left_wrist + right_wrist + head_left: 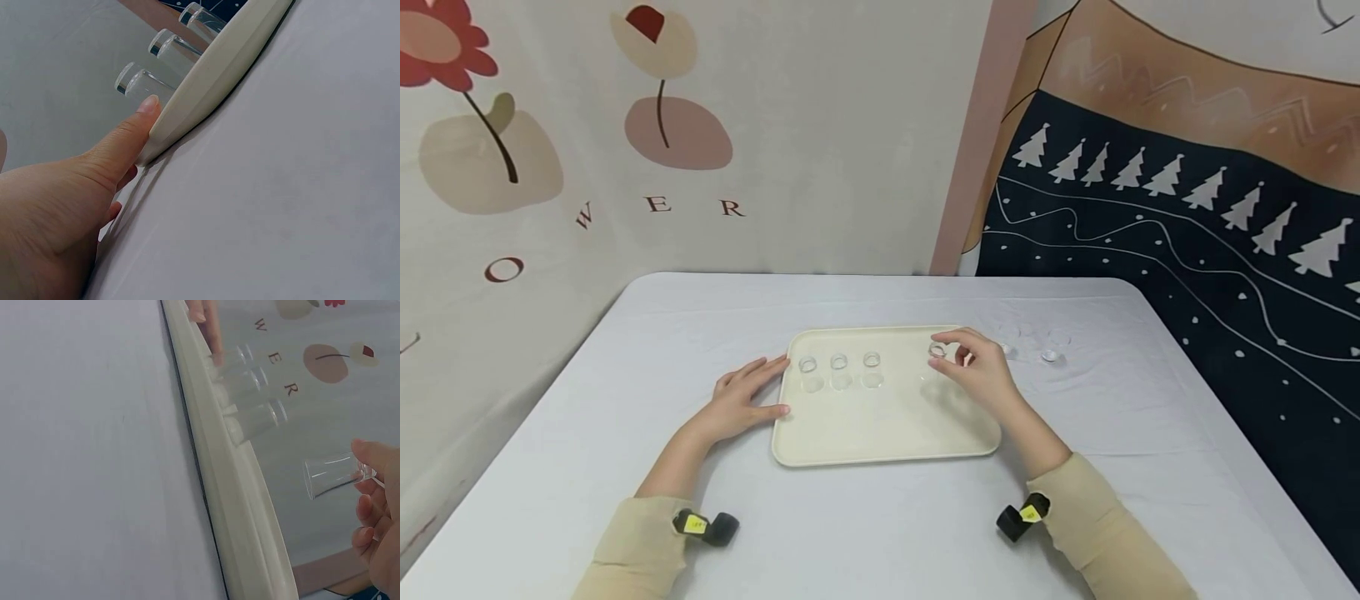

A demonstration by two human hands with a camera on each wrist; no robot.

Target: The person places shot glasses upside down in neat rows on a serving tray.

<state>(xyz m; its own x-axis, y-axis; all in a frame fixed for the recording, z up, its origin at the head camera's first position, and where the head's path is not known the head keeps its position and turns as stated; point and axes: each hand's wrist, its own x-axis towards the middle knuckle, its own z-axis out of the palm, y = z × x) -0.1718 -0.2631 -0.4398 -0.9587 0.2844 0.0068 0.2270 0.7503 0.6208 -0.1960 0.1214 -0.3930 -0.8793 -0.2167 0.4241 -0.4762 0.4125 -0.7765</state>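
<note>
My right hand (981, 371) pinches a small clear shot glass (331, 475) by its narrow end, wide end facing down, over the right part of a cream tray (887, 433). At the tray's left edge rests my left hand (741, 404), its fingers fairly straight and the thumb (131, 134) touching the rim. Three more clear shot glasses stand in a row on the tray's left half: the leftmost glass (808, 375), the middle glass (840, 371) and a third glass (872, 370). Their thick ends face up.
Several clear glasses, one of them a glass (1051, 353) at the right, stand on the table beyond the right hand. A white cloth (865, 533) covers the table. Printed curtains (850, 150) hang behind it.
</note>
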